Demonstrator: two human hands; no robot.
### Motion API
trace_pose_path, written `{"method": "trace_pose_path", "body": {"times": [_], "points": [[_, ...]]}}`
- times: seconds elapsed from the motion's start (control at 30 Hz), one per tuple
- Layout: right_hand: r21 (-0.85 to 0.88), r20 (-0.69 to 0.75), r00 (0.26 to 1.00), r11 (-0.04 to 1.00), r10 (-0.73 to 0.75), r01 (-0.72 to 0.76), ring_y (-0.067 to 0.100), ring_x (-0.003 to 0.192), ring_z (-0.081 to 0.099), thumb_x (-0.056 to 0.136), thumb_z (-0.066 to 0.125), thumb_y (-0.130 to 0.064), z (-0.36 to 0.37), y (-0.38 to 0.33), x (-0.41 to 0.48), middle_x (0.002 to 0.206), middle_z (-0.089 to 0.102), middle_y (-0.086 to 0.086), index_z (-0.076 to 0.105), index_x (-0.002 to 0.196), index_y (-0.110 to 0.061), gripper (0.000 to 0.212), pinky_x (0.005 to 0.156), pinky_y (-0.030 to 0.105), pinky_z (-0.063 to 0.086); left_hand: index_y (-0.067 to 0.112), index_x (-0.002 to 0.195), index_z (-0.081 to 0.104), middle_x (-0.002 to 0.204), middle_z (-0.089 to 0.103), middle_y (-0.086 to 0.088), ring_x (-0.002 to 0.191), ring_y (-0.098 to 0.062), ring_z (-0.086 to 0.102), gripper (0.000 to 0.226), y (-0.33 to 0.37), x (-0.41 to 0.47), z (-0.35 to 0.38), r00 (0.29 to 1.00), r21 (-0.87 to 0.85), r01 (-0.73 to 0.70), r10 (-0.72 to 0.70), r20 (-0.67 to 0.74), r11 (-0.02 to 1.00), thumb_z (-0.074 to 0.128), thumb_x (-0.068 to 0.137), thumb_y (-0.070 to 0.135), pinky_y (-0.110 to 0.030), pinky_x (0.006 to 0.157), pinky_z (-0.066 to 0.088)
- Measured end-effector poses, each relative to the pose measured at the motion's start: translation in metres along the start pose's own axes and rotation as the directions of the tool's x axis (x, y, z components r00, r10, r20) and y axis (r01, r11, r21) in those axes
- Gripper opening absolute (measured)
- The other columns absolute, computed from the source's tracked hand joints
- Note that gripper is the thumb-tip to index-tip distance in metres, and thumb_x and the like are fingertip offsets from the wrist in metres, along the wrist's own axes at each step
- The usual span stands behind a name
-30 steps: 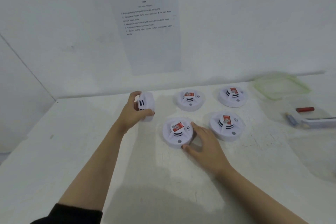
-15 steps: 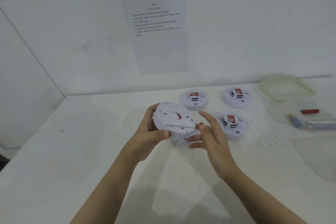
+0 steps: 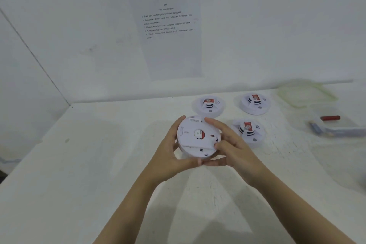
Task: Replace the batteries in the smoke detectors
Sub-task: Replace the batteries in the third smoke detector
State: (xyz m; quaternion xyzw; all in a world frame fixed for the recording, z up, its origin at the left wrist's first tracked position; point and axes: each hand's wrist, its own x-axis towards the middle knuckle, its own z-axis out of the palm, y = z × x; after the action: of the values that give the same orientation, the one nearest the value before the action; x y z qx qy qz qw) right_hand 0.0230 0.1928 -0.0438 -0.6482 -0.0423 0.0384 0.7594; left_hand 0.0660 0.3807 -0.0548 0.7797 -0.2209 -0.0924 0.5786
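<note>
Your held detector (image 3: 198, 138) sits between left hand (image 3: 170, 150) and right hand (image 3: 231, 148), three more detectors (image 3: 247, 130) behind-right (lid (image 3: 307, 93) further right).

Single wide-angle head-worn view, looking forward and down from above and behind the fingers (image 3: 214, 123), close over the tabletop (image 3: 99, 164), wall (image 3: 257, 35) beyond the fingers, forearms (image 3: 128, 210) entering from below

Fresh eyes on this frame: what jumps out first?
The left hand and right hand grip a white smoke detector held mid-frame, its back toward the camera. Three more detectors lie on the table behind and right of it, each red-labelled on top. A printed sheet hangs on the wall above.
</note>
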Motion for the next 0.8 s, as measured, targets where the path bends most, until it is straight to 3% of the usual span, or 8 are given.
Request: {"method": "trace_pose_path", "body": {"times": [0.1, 0.23, 0.4, 0.57, 0.8], "points": [[-0.001, 0.061, 0.998, 1.000, -0.019, 0.020, 0.027, 0.093, 0.067, 0.089, 0.054, 0.003, 0.001, 0.001, -0.003, 0.124, 0.055, -0.009, 0.055, 0.122, -0.039, 0.054, 0.071, 0.035, 0.058, 0.033, 0.143, 0.032, 0.130, 0.049, 0.032, 0.126, 0.005, 0.045, 0.103, 0.002, -0.002, 0.006, 0.998, 0.053, -0.037, 0.040, -0.054, 0.998, 0.091, 0.059, 0.022, -0.013, 0.096, 0.043], [-0.047, 0.134, 0.990, 0.998, -0.040, 0.047, 0.017, 0.109, 0.061, 0.078, 0.072, -0.003, 0.000, 0.003, -0.002, 0.131, 0.052, -0.011, 0.050, 0.130, -0.039, 0.067, 0.070, 0.037, 0.058, 0.031, 0.140, 0.040, 0.131, 0.053, 0.025, 0.124, 0.001, 0.049, 0.098, 0.003, -0.005, 0.007, 0.993, 0.108, -0.082, 0.091, -0.079, 0.991, 0.092, 0.058, 0.017, -0.011, 0.093, 0.044], [-0.083, 0.178, 0.984, 0.997, 0.024, -0.010, 0.031, 0.101, 0.065, 0.077, 0.074, -0.002, -0.003, 0.002, -0.001, 0.131, 0.052, -0.006, 0.053, 0.128, -0.038, 0.066, 0.072, 0.046, 0.058, 0.032, 0.137, 0.046, 0.128, 0.059, 0.019, 0.122, -0.002, 0.053, 0.099, 0.006, -0.012, 0.006, 0.989, 0.133, -0.098, 0.112, -0.100, 0.986, 0.094, 0.051, 0.022, -0.016, 0.091, 0.049], [-0.101, 0.227, 0.973, 0.995, 0.034, -0.011, 0.027, 0.100, 0.064, 0.077, 0.072, 0.002, -0.004, -0.005, -0.002, 0.130, 0.050, -0.017, 0.056, 0.124, -0.037, 0.063, 0.071, 0.042, 0.058, 0.040, 0.123, 0.053, 0.115, 0.064, 0.021, 0.112, -0.002, 0.058, 0.089, 0.015, -0.014, 0.005, 0.983, 0.164, -0.130, 0.149, -0.111, 0.978, 0.093, 0.051, 0.007, -0.010, 0.079, 0.048], [-0.171, 0.286, 0.950, 0.982, 0.125, -0.077, 0.039, 0.096, 0.064, 0.078, 0.071, 0.003, -0.010, -0.010, -0.001, 0.122, 0.056, -0.009, 0.055, 0.125, -0.037, 0.064, 0.071, 0.039, 0.058, 0.035, 0.128, 0.054, 0.117, 0.064, 0.018, 0.113, -0.005, 0.058, 0.093, 0.014, -0.016, 0.002, 0.989, 0.192, -0.119, 0.134, -0.065, 0.974, 0.094, 0.048, 0.011, -0.015, 0.083, 0.050]]}}
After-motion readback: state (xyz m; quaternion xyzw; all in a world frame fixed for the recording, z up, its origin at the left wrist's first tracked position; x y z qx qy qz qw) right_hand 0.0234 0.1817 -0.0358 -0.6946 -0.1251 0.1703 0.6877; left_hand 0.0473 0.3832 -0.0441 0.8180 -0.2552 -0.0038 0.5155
